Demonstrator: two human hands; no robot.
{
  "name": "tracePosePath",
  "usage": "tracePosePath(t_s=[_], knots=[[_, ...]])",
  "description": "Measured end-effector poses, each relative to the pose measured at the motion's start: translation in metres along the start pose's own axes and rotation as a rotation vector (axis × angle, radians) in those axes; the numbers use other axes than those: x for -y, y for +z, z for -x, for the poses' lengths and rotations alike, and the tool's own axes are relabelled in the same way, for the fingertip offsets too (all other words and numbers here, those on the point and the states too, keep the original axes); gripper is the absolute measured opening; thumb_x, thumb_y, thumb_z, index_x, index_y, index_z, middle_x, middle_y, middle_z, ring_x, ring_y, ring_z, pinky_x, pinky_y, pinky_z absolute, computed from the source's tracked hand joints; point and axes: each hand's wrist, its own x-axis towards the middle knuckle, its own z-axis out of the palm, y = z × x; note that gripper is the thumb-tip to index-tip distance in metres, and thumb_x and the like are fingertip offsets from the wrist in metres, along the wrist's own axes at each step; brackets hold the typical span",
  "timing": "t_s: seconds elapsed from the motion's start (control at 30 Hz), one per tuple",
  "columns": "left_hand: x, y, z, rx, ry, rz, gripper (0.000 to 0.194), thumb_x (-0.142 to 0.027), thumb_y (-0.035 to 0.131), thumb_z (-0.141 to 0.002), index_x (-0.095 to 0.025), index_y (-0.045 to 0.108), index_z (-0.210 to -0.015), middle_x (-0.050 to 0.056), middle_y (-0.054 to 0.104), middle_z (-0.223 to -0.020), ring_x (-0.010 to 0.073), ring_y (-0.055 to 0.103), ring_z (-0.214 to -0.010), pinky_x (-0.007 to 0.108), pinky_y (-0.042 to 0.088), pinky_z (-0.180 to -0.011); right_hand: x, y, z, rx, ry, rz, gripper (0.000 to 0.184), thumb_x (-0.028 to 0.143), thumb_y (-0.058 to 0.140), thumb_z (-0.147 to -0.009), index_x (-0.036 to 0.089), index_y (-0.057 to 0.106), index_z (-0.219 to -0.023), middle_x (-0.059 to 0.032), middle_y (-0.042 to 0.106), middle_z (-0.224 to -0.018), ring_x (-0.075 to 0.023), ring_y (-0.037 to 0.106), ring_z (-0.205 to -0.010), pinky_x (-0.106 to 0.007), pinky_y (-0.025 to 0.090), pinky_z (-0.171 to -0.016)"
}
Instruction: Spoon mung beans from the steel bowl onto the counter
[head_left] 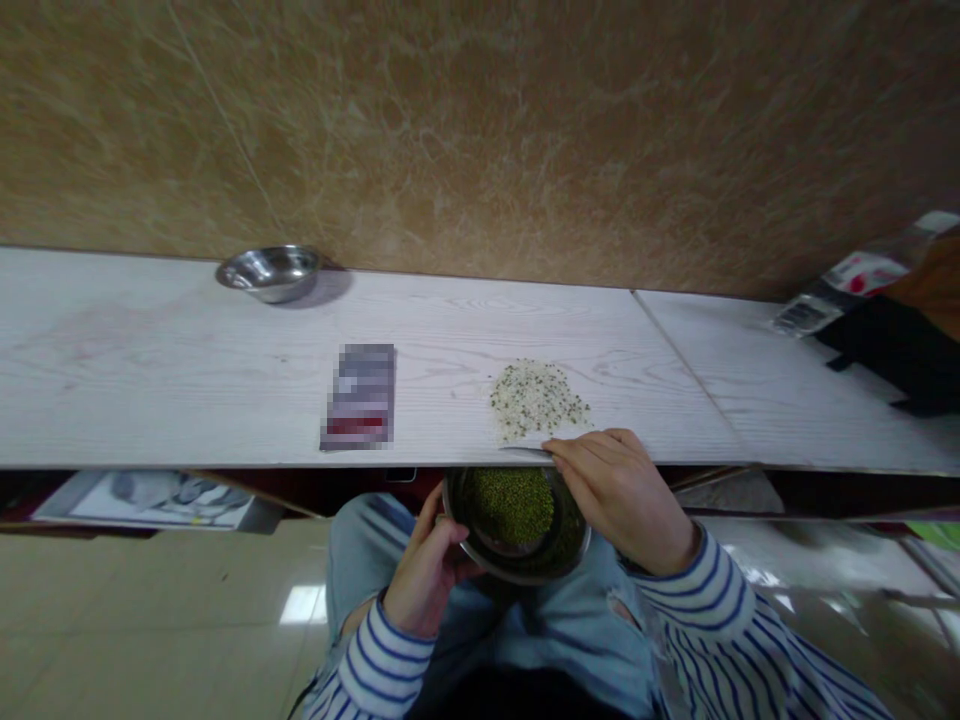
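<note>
My left hand (pixel 433 562) is closed on the rim of a metal bowl (pixel 487 572), held just below the table's front edge. Green beans that look like mung beans (pixel 514 503) lie in the bowl. At the table edge, above the bowl's right side, my right hand (pixel 616 492) pinches a thin, pale, flat piece (pixel 525 441); its exact kind cannot be made out. Right behind that piece, a pile of white rice-like grains mixed with green beans (pixel 536 400) is spread on the tabletop.
A second metal bowl (pixel 271 272) stands by the wall at the back left. A flat rectangular item, pixelated (pixel 358 397), lies left of the pile. At the far right are a clear plastic bottle (pixel 862 272) and a black object (pixel 900 345). Open shelves run under the table (pixel 150 370).
</note>
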Motion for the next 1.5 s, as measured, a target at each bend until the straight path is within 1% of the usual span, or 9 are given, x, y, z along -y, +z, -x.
tracePosePath(t_s=[0.23,0.43,0.67,0.9,1.07,1.2,1.27,1.37,1.5], knots=[[0.004,0.000,-0.002,-0.037,-0.010,0.002,0.065,-0.015,0.057,-0.063,-0.028,0.047,-0.126,0.003,0.063,-0.099,0.0175,0.059,-0.076,0.028,0.049,-0.057,0.003,0.013,-0.022,0.006,0.008,0.075,0.023,0.016,0.047,-0.090,0.018,0.063,-0.107,-0.0040,0.070,-0.086,-0.0174,0.060,-0.082,-0.032,0.032,-0.078],[0.004,-0.001,-0.006,-0.041,-0.005,0.001,0.065,-0.016,0.058,-0.064,-0.028,0.047,-0.127,0.003,0.063,-0.101,0.0147,0.056,-0.069,0.028,0.047,-0.055,-0.012,0.017,-0.035,0.011,0.076,0.153,0.024,0.018,0.046,-0.092,0.019,0.061,-0.109,-0.0040,0.071,-0.088,-0.0181,0.061,-0.084,-0.032,0.030,-0.077],[0.006,0.003,-0.008,-0.016,-0.043,-0.007,0.063,-0.015,0.056,-0.065,-0.028,0.047,-0.126,0.002,0.062,-0.102,0.0152,0.056,-0.072,0.028,0.048,-0.059,-0.025,0.014,-0.045,0.033,0.109,0.192,0.025,0.020,0.044,-0.093,0.020,0.062,-0.110,-0.0050,0.071,-0.089,-0.0177,0.061,-0.085,-0.032,0.032,-0.077],[0.007,0.008,-0.005,-0.031,-0.035,0.006,0.064,-0.016,0.056,-0.063,-0.028,0.048,-0.126,0.003,0.063,-0.097,0.0176,0.057,-0.075,0.031,0.048,-0.061,-0.038,0.005,-0.042,-0.063,0.124,0.149,0.024,0.021,0.045,-0.092,0.019,0.063,-0.109,-0.0054,0.072,-0.093,-0.0176,0.062,-0.086,-0.032,0.035,-0.078],[0.007,0.006,-0.006,-0.024,-0.055,0.002,0.066,-0.016,0.056,-0.064,-0.029,0.045,-0.128,0.005,0.062,-0.102,0.0190,0.058,-0.079,0.031,0.048,-0.060,-0.052,0.003,-0.047,-0.111,0.183,0.200,0.025,0.021,0.044,-0.092,0.019,0.063,-0.108,-0.0059,0.072,-0.092,-0.0189,0.062,-0.084,-0.033,0.034,-0.076],[0.008,0.008,-0.005,-0.014,-0.051,0.002,0.066,-0.016,0.056,-0.065,-0.029,0.045,-0.128,0.005,0.059,-0.110,0.0189,0.057,-0.082,0.031,0.049,-0.061,-0.063,0.008,-0.058,-0.078,0.239,0.247,0.028,0.023,0.041,-0.094,0.021,0.062,-0.111,-0.0065,0.071,-0.090,-0.0189,0.061,-0.082,-0.033,0.033,-0.074],[0.009,0.009,-0.004,-0.014,-0.044,0.000,0.065,-0.016,0.056,-0.064,-0.028,0.046,-0.128,0.005,0.060,-0.108,0.0193,0.057,-0.081,0.031,0.048,-0.060,-0.065,0.011,-0.063,-0.045,0.257,0.259,0.029,0.024,0.039,-0.094,0.021,0.062,-0.113,-0.0067,0.071,-0.089,-0.0186,0.061,-0.081,-0.032,0.032,-0.074],[0.008,0.010,-0.003,-0.025,-0.050,-0.013,0.065,-0.017,0.056,-0.064,-0.028,0.046,-0.128,0.005,0.061,-0.100,0.0198,0.057,-0.079,0.032,0.048,-0.059,-0.063,0.015,-0.066,-0.005,0.259,0.249,0.030,0.023,0.039,-0.094,0.022,0.062,-0.113,-0.0064,0.071,-0.088,-0.0182,0.061,-0.080,-0.032,0.032,-0.073],[0.007,0.010,-0.004,-0.019,-0.060,-0.004,0.066,-0.017,0.056,-0.064,-0.030,0.045,-0.128,0.006,0.061,-0.106,0.0201,0.058,-0.080,0.033,0.050,-0.063,-0.057,0.014,-0.063,0.009,0.230,0.222,0.028,0.021,0.041,-0.093,0.022,0.062,-0.112,-0.0061,0.072,-0.089,-0.0183,0.061,-0.082,-0.032,0.032,-0.074]])
